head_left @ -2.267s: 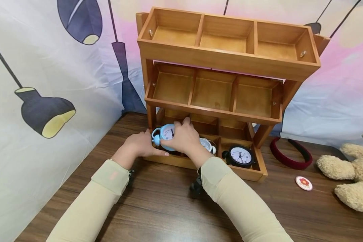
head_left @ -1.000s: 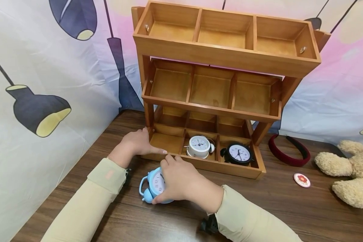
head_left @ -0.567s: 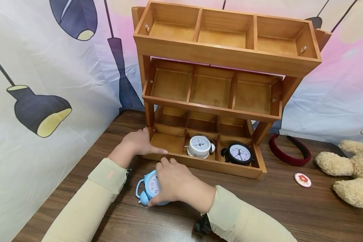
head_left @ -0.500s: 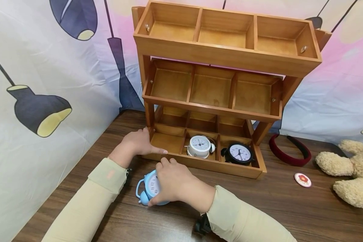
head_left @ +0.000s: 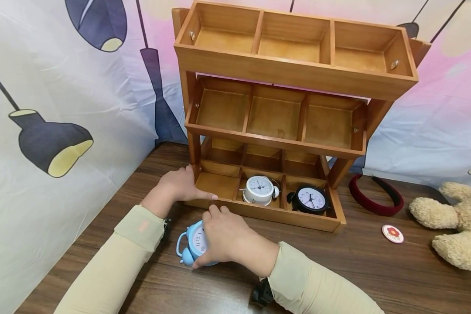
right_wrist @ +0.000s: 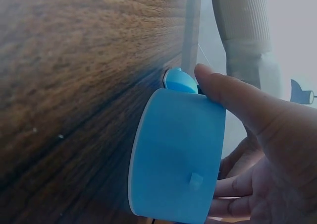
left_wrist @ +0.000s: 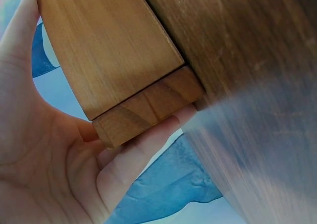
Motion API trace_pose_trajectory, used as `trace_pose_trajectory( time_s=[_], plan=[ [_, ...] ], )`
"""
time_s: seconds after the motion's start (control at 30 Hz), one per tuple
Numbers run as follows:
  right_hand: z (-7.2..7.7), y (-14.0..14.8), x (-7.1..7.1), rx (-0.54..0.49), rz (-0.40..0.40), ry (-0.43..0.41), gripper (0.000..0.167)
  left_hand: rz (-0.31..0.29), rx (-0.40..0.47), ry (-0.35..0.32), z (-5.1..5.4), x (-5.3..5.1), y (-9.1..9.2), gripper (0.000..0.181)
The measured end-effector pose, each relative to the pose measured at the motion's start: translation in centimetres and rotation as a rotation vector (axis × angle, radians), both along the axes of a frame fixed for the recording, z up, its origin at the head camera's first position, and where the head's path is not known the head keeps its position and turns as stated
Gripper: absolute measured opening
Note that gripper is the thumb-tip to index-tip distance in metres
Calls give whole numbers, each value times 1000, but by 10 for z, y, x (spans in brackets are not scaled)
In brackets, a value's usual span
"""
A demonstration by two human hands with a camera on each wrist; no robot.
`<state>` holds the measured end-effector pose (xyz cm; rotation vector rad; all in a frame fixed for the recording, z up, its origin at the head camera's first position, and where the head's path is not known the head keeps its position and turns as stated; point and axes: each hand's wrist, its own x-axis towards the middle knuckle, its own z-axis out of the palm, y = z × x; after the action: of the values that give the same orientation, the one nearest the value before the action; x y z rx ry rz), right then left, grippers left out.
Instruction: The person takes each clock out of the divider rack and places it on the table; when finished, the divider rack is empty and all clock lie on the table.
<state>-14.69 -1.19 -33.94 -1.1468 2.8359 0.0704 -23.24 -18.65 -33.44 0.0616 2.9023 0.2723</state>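
A light blue twin-bell alarm clock (head_left: 196,241) lies face up on the table in front of the shelf, and my right hand (head_left: 229,237) grips it from above. In the right wrist view the thumb and fingers of my right hand (right_wrist: 277,149) are on the near side of the blue clock (right_wrist: 173,152). My left hand (head_left: 176,189) holds the left end of the wooden shelf's bottom tray (head_left: 259,211), thumb along the front edge. The left wrist view has my left hand (left_wrist: 54,159) around the tray's corner (left_wrist: 148,110).
The bottom tray holds a white alarm clock (head_left: 258,190) in its middle compartment and a black one (head_left: 309,199) in the right. Right of the shelf lie a dark red headband (head_left: 370,205), a round flower badge (head_left: 393,233) and a fluffy beige toy (head_left: 461,222). Two tiers (head_left: 294,67) rise above.
My right hand has brought the blue clock out of the left bottom compartment, toward the front, down onto the table. Lately it has stayed almost still. My left hand keeps its hold on the tray.
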Motion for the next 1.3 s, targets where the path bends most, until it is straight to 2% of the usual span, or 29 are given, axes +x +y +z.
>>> trace_pose_trajectory(
  time_s=[0.27,0.33,0.57,0.73,0.87,1.03,1.3],
  plan=[
    [4,3,-1,-12,3,-31,100,-1,0,-2,1,1,1,136],
    [6,4,-3,-16,-4,-41,97,-1,-1,-4,2,1,2,135],
    [15,20,-14,-80,-25,-40,51,-7,-4,-2,2,1,1,133],
    [18,34,-26,-162,-47,-3,42,-5,-12,-8,3,1,1,136],
    [19,45,-39,-220,-109,23,42,-4,-5,-11,3,0,0,137],
    [13,59,-57,-236,-193,49,53,-1,11,-9,1,0,0,135],
    [1,75,-79,-261,-292,-39,70,8,25,-2,-1,-1,0,136]
  ],
)
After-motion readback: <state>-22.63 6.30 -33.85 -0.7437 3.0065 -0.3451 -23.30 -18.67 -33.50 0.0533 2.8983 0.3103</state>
